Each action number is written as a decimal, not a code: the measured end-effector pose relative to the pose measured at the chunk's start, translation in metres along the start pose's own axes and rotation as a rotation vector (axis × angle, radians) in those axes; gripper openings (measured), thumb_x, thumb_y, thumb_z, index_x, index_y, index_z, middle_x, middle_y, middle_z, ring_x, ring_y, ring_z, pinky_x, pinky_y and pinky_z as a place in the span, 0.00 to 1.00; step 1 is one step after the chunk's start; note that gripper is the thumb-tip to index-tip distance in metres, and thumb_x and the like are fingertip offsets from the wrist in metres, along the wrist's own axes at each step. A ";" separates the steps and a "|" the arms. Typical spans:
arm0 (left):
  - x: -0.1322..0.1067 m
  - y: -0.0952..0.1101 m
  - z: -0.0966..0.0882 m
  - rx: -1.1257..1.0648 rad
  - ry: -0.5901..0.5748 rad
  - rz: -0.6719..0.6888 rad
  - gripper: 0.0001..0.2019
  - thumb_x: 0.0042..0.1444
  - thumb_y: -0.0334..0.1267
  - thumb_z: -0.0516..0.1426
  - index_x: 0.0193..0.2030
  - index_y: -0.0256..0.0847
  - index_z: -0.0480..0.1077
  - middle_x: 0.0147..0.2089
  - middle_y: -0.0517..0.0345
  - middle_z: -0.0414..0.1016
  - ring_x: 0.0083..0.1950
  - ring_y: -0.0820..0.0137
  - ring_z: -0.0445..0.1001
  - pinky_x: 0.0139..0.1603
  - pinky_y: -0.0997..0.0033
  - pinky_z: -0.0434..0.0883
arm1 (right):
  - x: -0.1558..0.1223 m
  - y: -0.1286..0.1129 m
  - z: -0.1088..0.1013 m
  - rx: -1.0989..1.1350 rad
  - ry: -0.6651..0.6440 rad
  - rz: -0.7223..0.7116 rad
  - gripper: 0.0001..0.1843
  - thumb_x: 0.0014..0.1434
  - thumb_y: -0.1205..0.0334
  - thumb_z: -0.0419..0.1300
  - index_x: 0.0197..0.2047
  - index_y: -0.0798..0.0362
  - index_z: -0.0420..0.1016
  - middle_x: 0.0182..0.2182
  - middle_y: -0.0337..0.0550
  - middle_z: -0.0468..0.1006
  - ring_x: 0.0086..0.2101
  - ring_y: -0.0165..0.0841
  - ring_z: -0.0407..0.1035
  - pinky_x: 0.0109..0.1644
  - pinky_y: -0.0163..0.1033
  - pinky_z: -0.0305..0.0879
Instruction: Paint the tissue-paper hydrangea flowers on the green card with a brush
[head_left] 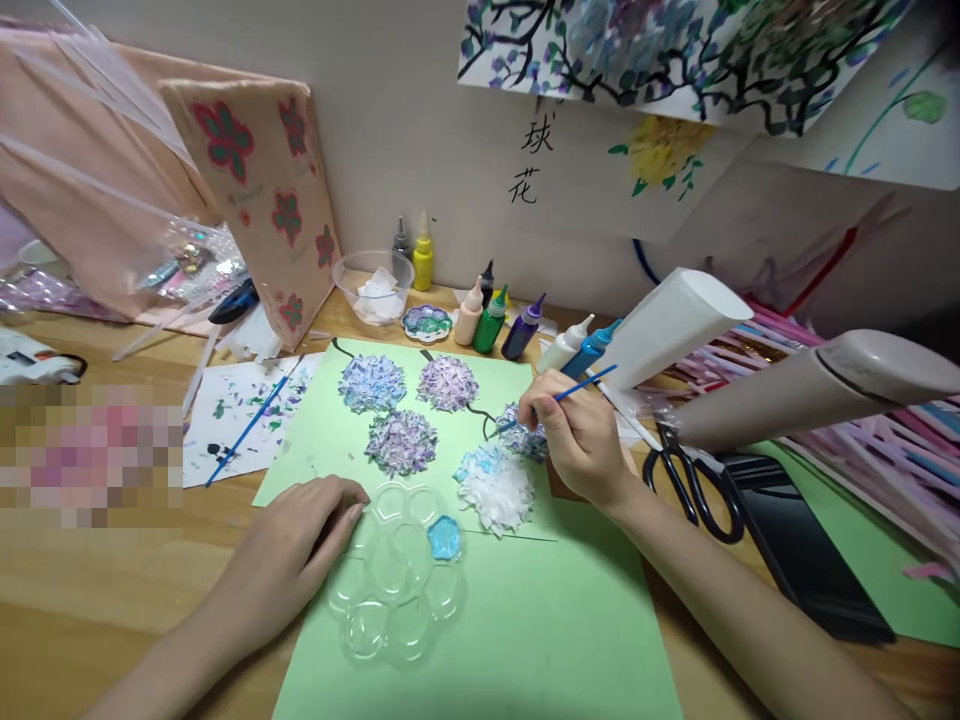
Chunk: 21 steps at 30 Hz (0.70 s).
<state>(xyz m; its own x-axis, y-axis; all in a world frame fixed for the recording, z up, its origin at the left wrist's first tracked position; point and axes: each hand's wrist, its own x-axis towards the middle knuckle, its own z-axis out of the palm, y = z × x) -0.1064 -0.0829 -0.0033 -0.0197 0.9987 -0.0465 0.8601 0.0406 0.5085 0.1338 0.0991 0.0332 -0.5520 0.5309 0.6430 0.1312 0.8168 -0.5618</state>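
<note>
My right hand (585, 440) is closed around a thin blue paintbrush (581, 385), its tip slanting down to the left, just above a white ruffled paper flower (499, 490). That flower carries light blue paint along its upper left. Several blue and purple ruffled flowers (401, 443) lie beside it on the green paper (555, 620), with dark painted stems. My left hand (311, 530) rests at the left rim of a clear flower-shaped paint palette (401, 560), thumb and index finger drawn together at its edge. One well of the palette holds light blue paint (445, 538).
Paint bottles (491, 320) and a clear plastic bowl (375, 285) stand along the back. At left, another brush (255, 420) lies on stained white paper (202, 400). Black-handled scissors (694, 490), a black phone-like slab (802, 550) and a tumbler (817, 390) are at right.
</note>
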 end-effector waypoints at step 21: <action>-0.009 -0.008 0.012 -0.091 0.033 -0.078 0.13 0.64 0.52 0.48 0.44 0.50 0.67 0.36 0.62 0.74 0.37 0.69 0.73 0.37 0.73 0.66 | -0.005 0.017 0.002 0.090 -0.040 0.176 0.19 0.68 0.61 0.45 0.27 0.53 0.69 0.21 0.39 0.68 0.25 0.30 0.63 0.30 0.38 0.59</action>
<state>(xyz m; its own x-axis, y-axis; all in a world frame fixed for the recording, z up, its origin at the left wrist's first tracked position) -0.1074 -0.0927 -0.0169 -0.1025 0.9928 -0.0614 0.8053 0.1191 0.5808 0.1372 0.1100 0.0193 -0.5596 0.6530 0.5103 0.1552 0.6875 -0.7094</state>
